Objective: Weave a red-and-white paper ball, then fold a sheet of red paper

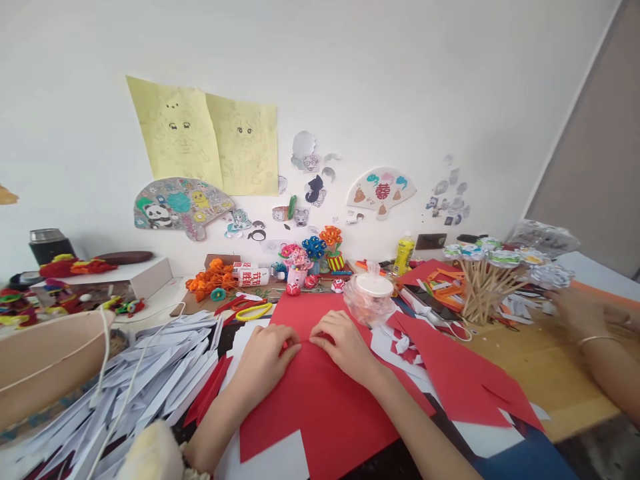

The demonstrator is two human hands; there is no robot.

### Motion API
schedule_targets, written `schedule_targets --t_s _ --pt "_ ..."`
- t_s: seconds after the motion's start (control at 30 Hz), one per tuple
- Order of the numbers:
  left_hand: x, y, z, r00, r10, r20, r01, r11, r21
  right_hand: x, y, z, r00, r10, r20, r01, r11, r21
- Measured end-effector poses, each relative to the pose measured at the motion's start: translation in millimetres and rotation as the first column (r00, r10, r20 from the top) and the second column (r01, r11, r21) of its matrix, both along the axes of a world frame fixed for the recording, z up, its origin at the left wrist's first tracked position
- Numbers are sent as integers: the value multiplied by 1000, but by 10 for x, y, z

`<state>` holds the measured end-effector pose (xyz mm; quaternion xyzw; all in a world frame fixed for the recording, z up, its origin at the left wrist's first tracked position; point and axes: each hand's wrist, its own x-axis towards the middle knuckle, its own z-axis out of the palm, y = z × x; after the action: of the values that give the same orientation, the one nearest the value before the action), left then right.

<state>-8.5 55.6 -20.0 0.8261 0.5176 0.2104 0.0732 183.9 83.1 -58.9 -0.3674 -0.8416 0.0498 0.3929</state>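
Over a large red paper sheet (320,407), my left hand (270,353) and my right hand (343,343) face each other with fingertips pinched. A thin strip of red paper (305,341) spans the small gap between them, one end in each hand. Most of the strip is covered by my fingers, and its red blends with the sheet below. White paper (280,460) shows from under the near edge of the sheet. Folded red strips (210,390) lie left of my left forearm.
White folded strips (165,363) pile up at left beside a pink basin (50,353). Yellow-handled scissors (254,311), a lidded plastic-wrapped container (373,287) and paper flowers on sticks (487,287) stand beyond. Another person's hand (585,313) is at far right.
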Motion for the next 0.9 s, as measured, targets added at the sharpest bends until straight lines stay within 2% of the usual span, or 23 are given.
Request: schedule_targets --t_s 0.27,0.5,0.7,0.9 --pt "141 -2 -62 999 31 -16 -30 998 54 -15 -48 31 999 1 47 -4 998 55" --pt "190 -4 -73 999 25 -31 -24 999 38 -48 -9 -36 998 29 49 -33 996 86" --pt "197 35 -41 1000 -5 -15 5 1000 11 -37 61 -76 1000 -11 -1 11 996 93" --pt "92 67 -11 1000 -14 21 15 1000 -6 53 113 -79 995 -67 -67 73 994 83"
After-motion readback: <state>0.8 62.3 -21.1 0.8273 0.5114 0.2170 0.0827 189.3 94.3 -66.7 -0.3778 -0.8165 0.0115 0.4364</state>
